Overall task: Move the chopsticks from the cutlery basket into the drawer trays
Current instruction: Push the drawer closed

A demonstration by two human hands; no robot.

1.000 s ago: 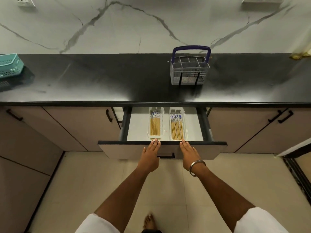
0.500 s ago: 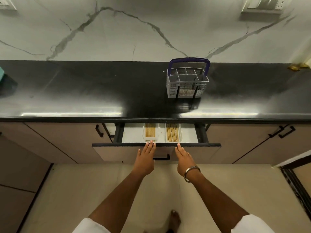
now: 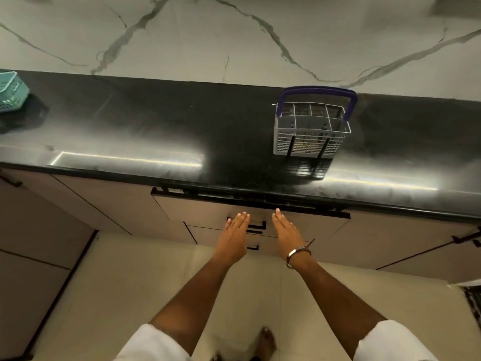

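The grey cutlery basket (image 3: 311, 128) with a purple handle stands on the black counter, right of centre; I see no chopsticks sticking out of it. The drawer (image 3: 197, 212) below the counter edge is pushed almost fully in, so its trays and chopsticks are hidden. My left hand (image 3: 234, 237) and my right hand (image 3: 286, 230) are flat, fingers extended, on the drawer front, one on each side of its black handle (image 3: 256, 226). Both hands hold nothing. A metal bangle sits on my right wrist.
A teal basket (image 3: 10, 91) sits at the counter's far left. The black counter (image 3: 156, 131) runs along a marble wall. Cabinet doors with black handles flank the drawer. Another drawer handle (image 3: 253, 247) shows below. My bare foot (image 3: 266, 341) is on the tiled floor.
The drawer has slid from wide open to nearly shut under both flat hands. The trays of chopsticks have gone out of sight. The view has moved closer to the counter.
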